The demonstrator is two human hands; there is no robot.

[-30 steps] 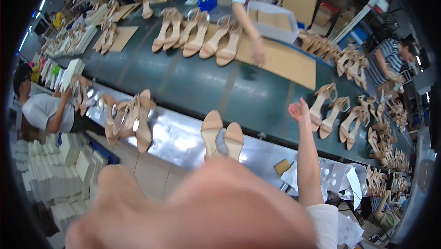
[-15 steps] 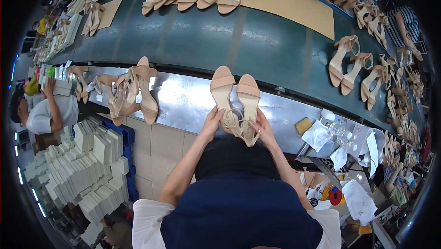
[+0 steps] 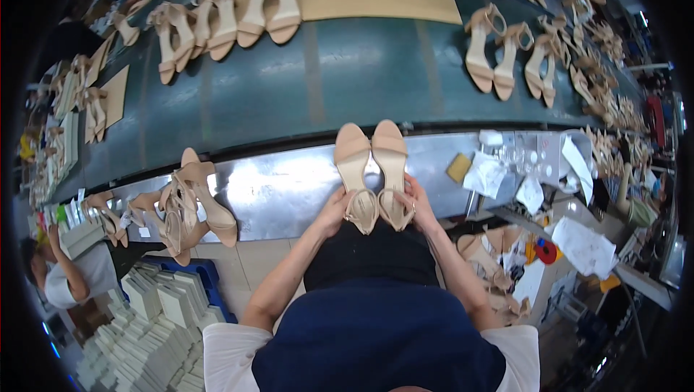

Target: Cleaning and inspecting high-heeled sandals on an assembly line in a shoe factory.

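Tan sandals (image 3: 353,164) partly hide both hands (image 3: 335,211) gripping their back ends.

No legible txt — marks on insoles (image 3: 353,175) of 2 held sandals (image 3: 389,146) too sm. to read; white tag (image 3: 144,232) — any txt/nos. there, can't make out.

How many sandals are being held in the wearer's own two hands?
2: one sandal in the left hand, the other sandal in the right hand, side by side, toes toward the green belt. None seems hidden.
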